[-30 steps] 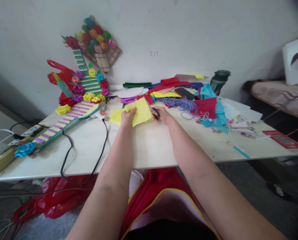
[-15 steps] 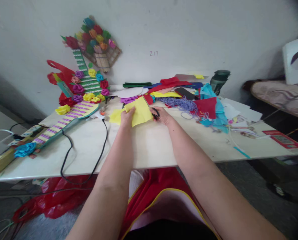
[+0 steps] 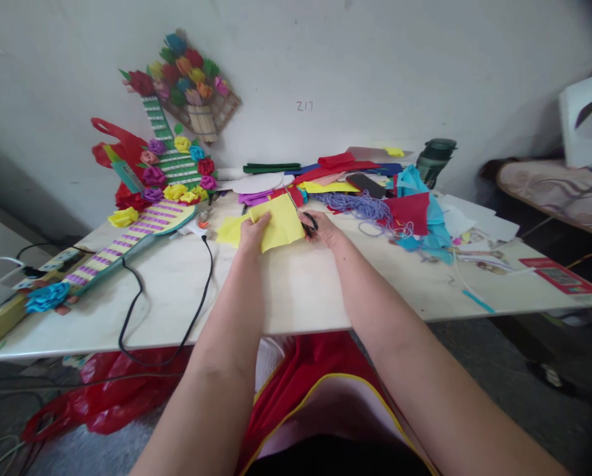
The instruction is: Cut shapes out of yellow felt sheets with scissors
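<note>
My left hand [image 3: 254,233] pinches a piece of yellow crepe-like paper [image 3: 283,221] by its left part, thumb on top. Black-handled scissors [image 3: 311,225] are gripped in my right hand [image 3: 321,228], at the paper's right edge. The blades point away from me and lie along that edge; whether they are closed cannot be made out. Another yellow sheet [image 3: 229,231] lies on the table under and left of my left hand. Just beyond the paper are purple folded sheets [image 3: 254,198] and white paper discs [image 3: 263,182].
Purple yarn [image 3: 348,203], red paper [image 3: 409,215], blue paper [image 3: 437,228] and a phone [image 3: 368,185] lie to the right. A dark bottle [image 3: 435,162] stands behind. Flower-decorated guitar shapes [image 3: 141,231] and a black cable [image 3: 206,291] are on the left.
The scissors have opened or turned slightly, and more of a blade shows beyond the paper's top edge. Both hands stay almost in place, holding the same things.
</note>
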A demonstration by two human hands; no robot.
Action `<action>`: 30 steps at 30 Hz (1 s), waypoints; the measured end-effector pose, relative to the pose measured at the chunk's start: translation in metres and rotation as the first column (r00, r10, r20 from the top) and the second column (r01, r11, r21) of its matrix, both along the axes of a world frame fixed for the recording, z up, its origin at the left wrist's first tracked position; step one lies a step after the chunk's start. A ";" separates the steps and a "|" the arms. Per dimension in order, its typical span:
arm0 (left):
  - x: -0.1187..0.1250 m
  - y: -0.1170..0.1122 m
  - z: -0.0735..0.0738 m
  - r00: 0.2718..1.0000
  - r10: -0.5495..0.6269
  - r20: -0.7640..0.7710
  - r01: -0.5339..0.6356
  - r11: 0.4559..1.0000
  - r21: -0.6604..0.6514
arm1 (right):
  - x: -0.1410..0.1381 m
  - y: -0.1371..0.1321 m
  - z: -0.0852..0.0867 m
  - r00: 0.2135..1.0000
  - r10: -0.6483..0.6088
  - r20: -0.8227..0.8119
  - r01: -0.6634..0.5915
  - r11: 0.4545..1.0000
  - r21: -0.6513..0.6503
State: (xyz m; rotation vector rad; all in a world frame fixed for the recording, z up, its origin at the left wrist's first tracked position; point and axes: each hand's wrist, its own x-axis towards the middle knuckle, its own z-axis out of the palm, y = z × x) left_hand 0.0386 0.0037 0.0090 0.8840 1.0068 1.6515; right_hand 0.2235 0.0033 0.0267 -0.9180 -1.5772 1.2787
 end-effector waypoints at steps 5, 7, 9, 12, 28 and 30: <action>-0.001 0.002 -0.002 1.000 -0.014 0.003 0.014 1.000 0.020 | -0.001 -0.002 0.003 0.999 -0.025 -0.027 0.024 0.999 -0.027; -0.001 0.003 -0.003 1.000 -0.005 0.000 0.005 1.000 0.017 | -0.002 -0.002 0.004 0.999 -0.036 -0.034 0.035 0.999 -0.037; -0.001 0.003 -0.003 1.000 0.005 0.001 -0.005 1.000 0.014 | -0.003 -0.001 0.003 0.998 -0.038 -0.046 0.036 0.999 -0.039; -0.001 0.003 -0.002 1.000 0.012 0.011 -0.012 1.000 0.010 | -0.004 0.001 0.001 0.995 -0.033 -0.091 0.031 0.999 -0.026; 0.001 0.000 -0.001 1.000 -0.008 0.001 0.008 1.000 0.001 | -0.001 0.004 -0.002 0.999 0.023 -0.046 -0.022 1.000 0.020; 0.001 0.000 -0.001 1.000 -0.010 -0.007 0.010 1.000 -0.008 | 0.000 0.003 -0.002 0.999 0.018 -0.046 -0.017 1.000 0.023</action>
